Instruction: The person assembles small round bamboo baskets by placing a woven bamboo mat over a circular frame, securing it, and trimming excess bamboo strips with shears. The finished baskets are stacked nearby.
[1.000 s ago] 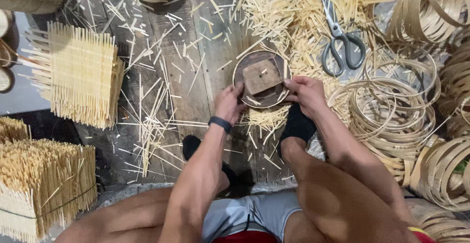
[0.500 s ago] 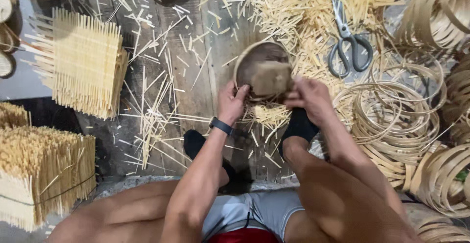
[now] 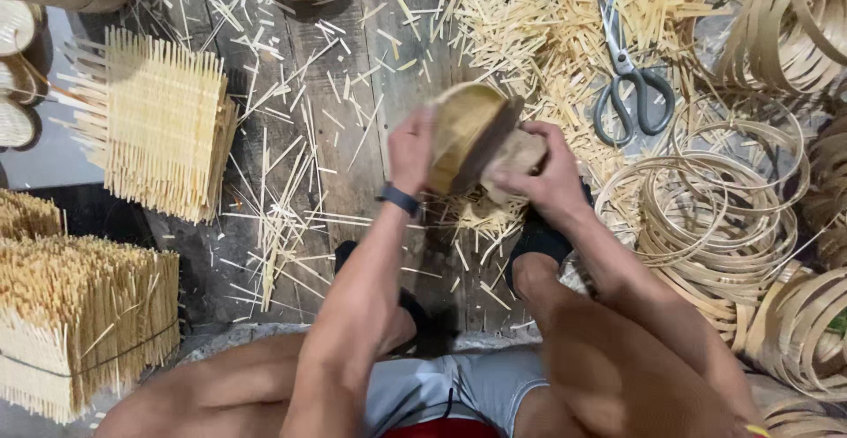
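Both hands hold a small round woven bamboo basket (image 3: 466,134) tipped on its side above the middle of the wooden floor (image 3: 353,173). The left hand (image 3: 413,149) and the right hand (image 3: 545,173) each close tight on it. Grey metal scissors (image 3: 628,76) lie near the far edge.

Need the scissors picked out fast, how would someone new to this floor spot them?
Start at the big heap of cut bamboo splints at the top of the plank floor. The scissors lie on its right side, beside the bamboo hoops: the only metal thing, grey blades, dark loop handles.
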